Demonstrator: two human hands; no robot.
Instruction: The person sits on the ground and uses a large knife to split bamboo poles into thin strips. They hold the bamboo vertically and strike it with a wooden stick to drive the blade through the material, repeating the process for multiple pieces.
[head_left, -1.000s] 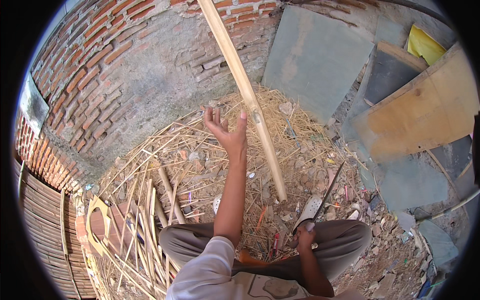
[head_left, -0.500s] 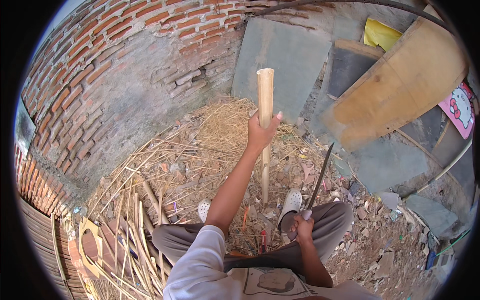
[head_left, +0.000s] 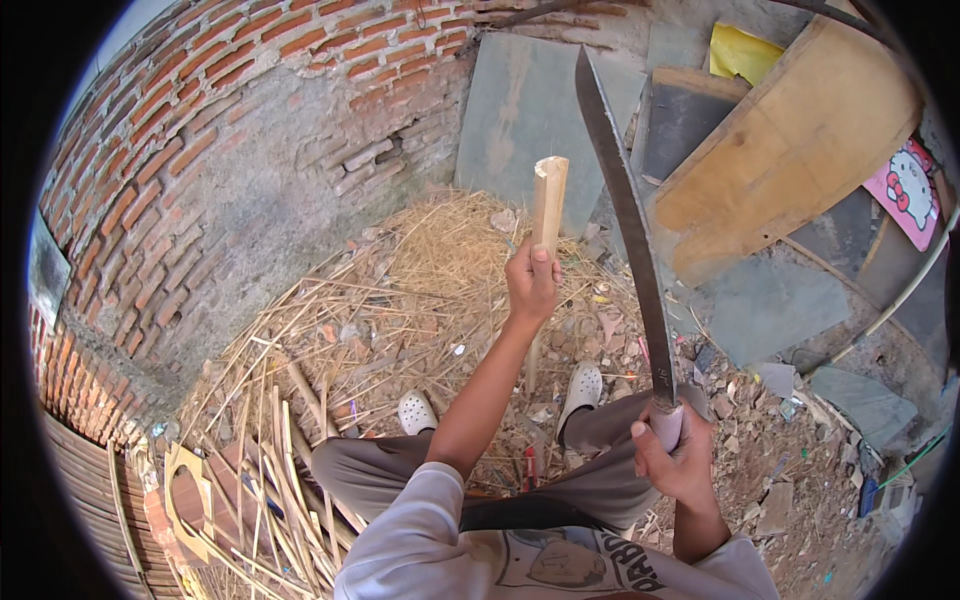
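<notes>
Upright in front of me, a pale split bamboo piece (head_left: 549, 205) is gripped by my left hand (head_left: 533, 283), fingers wrapped round its middle and thumb lying along it. Its rough top sticks up above the hand; the lower part runs down behind the hand toward the ground between my feet. My right hand (head_left: 678, 452) is closed round the pale handle of a machete (head_left: 635, 235) over my right knee. The long dark blade points up and slightly left, its tip higher than the bamboo's top. Blade and bamboo appear apart.
Dry straw and shavings (head_left: 430, 260) cover the rubble ground ahead. Long bamboo strips (head_left: 285, 480) are heaped at my left. A brick wall (head_left: 250, 130) rises behind; grey sheets (head_left: 510, 120) and a curved brown board (head_left: 790, 160) lean at the right. White clogs (head_left: 415, 412) are on my feet.
My right hand has raised the machete from beside my right knee, so its blade now stands tall. The bamboo piece has shifted slightly right and down in my left hand.
</notes>
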